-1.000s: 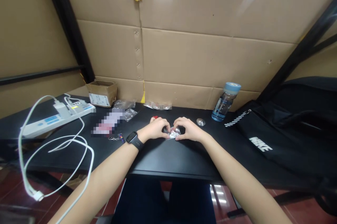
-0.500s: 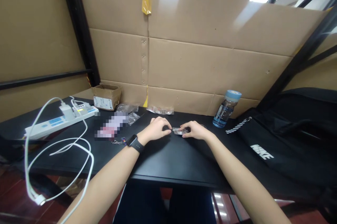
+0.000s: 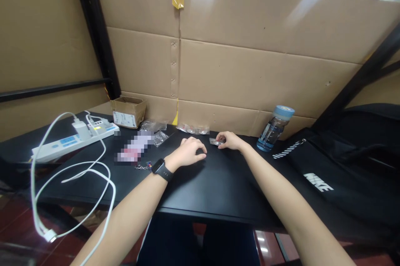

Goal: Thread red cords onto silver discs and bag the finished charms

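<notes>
A small clear plastic packet point(image 3: 215, 141) lies near the back of the black table point(image 3: 215, 191), with my right hand point(image 3: 229, 140) pinching its right end. What is inside the packet is too small to tell. My left hand point(image 3: 190, 152), with a dark watch point(image 3: 158, 167) on its wrist, hovers low over the table left of the packet. Its thumb and fingers are apart and nothing is between them. Behind, along the cardboard wall, rests a row of clear packets point(image 3: 193, 129).
At the left are a power strip point(image 3: 67, 142) with white cables, a small open carton point(image 3: 128, 112), plastic bags point(image 3: 161, 138) and a blurred flat item point(image 3: 136, 146) with a chain. A blue-lidded bottle point(image 3: 273, 128) and a black bag point(image 3: 346, 162) stand at the right.
My right hand has moved back toward the cardboard wall together with the packet. The gap between my two hands has widened. The view has shifted slightly.
</notes>
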`<state>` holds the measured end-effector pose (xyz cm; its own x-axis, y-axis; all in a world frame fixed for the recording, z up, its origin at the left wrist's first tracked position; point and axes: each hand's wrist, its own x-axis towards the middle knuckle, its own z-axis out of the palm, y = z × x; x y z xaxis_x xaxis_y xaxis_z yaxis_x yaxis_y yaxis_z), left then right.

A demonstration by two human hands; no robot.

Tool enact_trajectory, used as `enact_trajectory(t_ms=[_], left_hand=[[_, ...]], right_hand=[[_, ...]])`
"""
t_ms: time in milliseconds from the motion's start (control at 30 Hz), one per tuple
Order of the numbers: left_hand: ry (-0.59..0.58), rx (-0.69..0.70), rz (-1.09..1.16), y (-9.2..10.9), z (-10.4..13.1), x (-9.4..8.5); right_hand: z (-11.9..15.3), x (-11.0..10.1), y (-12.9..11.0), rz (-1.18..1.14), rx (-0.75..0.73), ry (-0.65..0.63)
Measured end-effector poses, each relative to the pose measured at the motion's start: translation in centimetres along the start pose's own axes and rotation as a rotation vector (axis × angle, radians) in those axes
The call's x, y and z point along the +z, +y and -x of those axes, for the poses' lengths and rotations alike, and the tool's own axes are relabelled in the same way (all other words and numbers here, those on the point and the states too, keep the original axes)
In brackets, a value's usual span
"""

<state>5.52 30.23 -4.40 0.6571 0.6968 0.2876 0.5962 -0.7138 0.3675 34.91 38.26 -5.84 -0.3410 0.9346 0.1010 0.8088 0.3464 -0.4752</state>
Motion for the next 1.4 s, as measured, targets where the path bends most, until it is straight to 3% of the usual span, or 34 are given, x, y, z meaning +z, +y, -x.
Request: enact_trajectory(t_ms=[167,400,667,800,967,1100,1267,1400], left_hand=[[0.000,0.008,0.006,-0.1,0.0,0.1],[0.047,-0.002,-0.038,-0.6,0.1,0.1],[0.020,-0.021,-0.042,-0.5,0.2,0.1],[-0.016,-0.045,-0.043,-0.5,0.2,0.0],[0.031,-0.094,-0.119,-2.1,0.3,-0.1],[0.014,-0.103,-0.196,-3.4,0.6,-0.3],[-0.055,-0.108,-0.123,-4.6,0.5,0.3],[-0.067,-0.144,-0.061,-5.5,0.2,1.0]], right_hand=[[-2.7,0.7,-0.1,0.062,0.051,0.125],[-5.1,1.7,-0.2,0.063,0.008,0.221],[-4.7,3.3,0.0,0.044,-0.051,0.292],[-4.0,2.2,0.0,0.017,-0.049,0.332],[-1.2,-1.6,1.5,-0.039,-0.002,0.335],[3.8,-3.9,3.3,-0.069,0.056,0.154],[9.7,-4.1,5.5,-0.136,0.128,0.146],[11.1,-3.5,6.8,-0.043,0.149,0.175]])
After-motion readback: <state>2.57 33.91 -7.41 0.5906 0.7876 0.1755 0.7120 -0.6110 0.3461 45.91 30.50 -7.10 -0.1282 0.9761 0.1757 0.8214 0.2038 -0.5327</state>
